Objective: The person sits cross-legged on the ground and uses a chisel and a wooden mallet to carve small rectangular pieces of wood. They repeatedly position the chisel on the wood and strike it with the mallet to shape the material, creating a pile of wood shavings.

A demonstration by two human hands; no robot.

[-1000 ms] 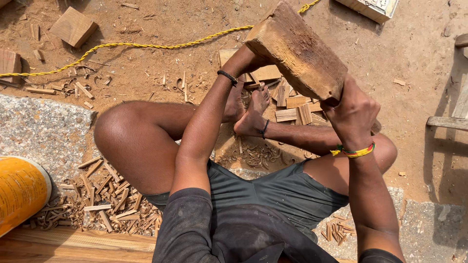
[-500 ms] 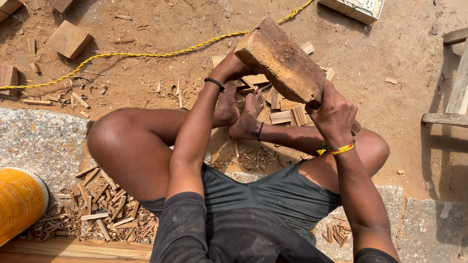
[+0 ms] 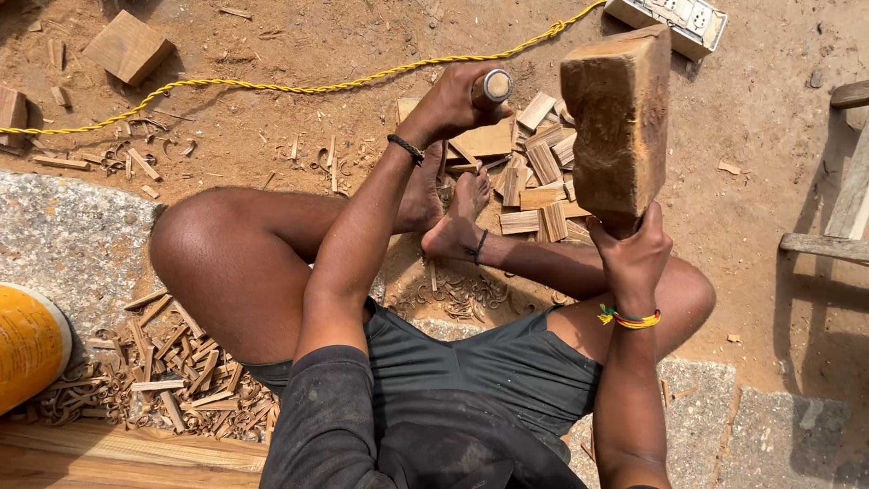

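Note:
I sit on the ground with knees apart and bare feet (image 3: 453,213) together. My left hand (image 3: 454,101) is closed around a round wooden tool handle (image 3: 494,86), its pale end facing up, held above my feet. My right hand (image 3: 632,255) grips the lower end of a thick, rough wooden block (image 3: 617,122) and holds it upright over the pile of cut wood pieces (image 3: 532,181). A dark band sits on my left wrist and a coloured band on my right wrist.
A yellow rope (image 3: 272,86) crosses the dirt. A wood block (image 3: 129,45) lies top left and a white socket strip (image 3: 679,20) top right. Wood chips (image 3: 172,362) heap by a yellow container (image 3: 27,349). Wooden furniture (image 3: 842,208) stands right.
The wooden block has swung from lying tilted across both hands to standing upright in my right hand. My left hand has left the block and now holds the tool handle.

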